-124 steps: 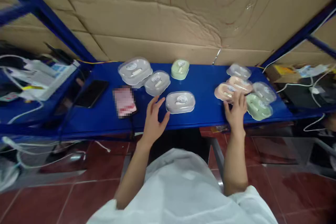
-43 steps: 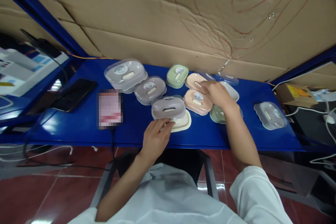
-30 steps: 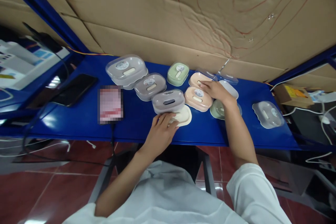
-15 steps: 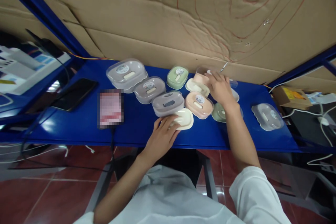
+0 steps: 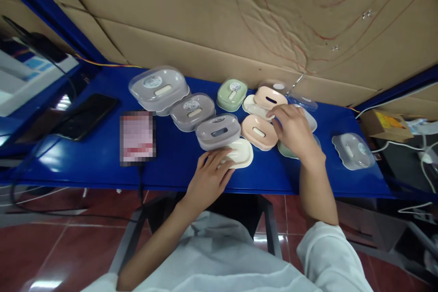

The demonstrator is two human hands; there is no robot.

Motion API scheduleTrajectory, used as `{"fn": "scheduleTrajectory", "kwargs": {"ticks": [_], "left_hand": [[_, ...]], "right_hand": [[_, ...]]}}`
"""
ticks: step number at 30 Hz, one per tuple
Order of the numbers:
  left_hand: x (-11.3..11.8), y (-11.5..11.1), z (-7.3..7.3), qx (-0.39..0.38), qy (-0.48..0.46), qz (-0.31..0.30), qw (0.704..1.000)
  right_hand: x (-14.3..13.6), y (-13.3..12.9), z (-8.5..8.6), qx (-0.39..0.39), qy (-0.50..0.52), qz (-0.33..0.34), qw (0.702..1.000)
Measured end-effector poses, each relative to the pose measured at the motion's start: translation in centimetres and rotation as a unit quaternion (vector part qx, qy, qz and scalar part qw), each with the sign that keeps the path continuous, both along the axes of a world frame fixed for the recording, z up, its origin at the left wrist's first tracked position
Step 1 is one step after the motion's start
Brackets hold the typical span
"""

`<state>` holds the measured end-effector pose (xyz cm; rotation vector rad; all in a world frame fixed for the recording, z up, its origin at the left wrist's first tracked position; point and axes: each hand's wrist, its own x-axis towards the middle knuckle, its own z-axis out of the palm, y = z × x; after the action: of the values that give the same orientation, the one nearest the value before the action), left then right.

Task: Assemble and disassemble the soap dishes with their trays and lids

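Observation:
My left hand (image 5: 212,171) rests with spread fingers on the left side of a cream oval dish (image 5: 242,154) near the table's front edge. My right hand (image 5: 294,130) is pinched at the right end of a small translucent cream piece (image 5: 263,112). That piece lies over a cream dish (image 5: 249,104), in front of an uncovered peach box part with a dark slot (image 5: 271,99). Just below is a peach box with a clear lid (image 5: 259,132). A green box part (image 5: 286,149) is partly hidden beneath my right wrist.
Grey lidded boxes (image 5: 159,89) run diagonally across the blue table (image 5: 178,159). A green box (image 5: 232,94) stands at the back. A clear lid (image 5: 353,151) lies far right. A black phone (image 5: 87,116) and a blurred pink object (image 5: 138,138) are left. Cardboard (image 5: 191,32) rises behind.
My right hand has come down and toward me from the peach part to the small translucent piece, its fingers now pinched. My left hand stays on the cream dish. The view has shifted slightly.

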<state>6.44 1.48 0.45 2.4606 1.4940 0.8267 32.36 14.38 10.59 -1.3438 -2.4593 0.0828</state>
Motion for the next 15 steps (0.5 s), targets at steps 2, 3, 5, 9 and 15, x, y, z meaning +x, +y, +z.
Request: {"fn": "scheduleTrajectory", "kwargs": {"ticks": [2, 3, 5, 9, 15], "left_hand": [[0.0, 0.0, 0.0, 0.001, -0.002, 0.002, 1.0], [0.0, 0.0, 0.0, 0.002, -0.002, 0.003, 1.0], [0.0, 0.0, -0.1, 0.001, -0.003, 0.002, 1.0], [0.0, 0.0, -0.2, -0.004, -0.004, 0.002, 1.0], [-0.1, -0.1, -0.1, -0.002, -0.003, 0.001, 1.0]], "right_hand": [[-0.4, -0.6, 0.2, -0.024, -0.024, 0.001, 0.999], [-0.7, -1.1, 0.1, -0.059, -0.045, 0.013, 0.997], [-1.5, -1.9, -0.6, -0.113, -0.102, 0.021, 0.988], [-2.8, -2.2, -1.9, -0.115, -0.184, 0.008, 0.976], [-1.1, -0.5, -0.3, -0.098, -0.064, 0.034, 0.993]]}}
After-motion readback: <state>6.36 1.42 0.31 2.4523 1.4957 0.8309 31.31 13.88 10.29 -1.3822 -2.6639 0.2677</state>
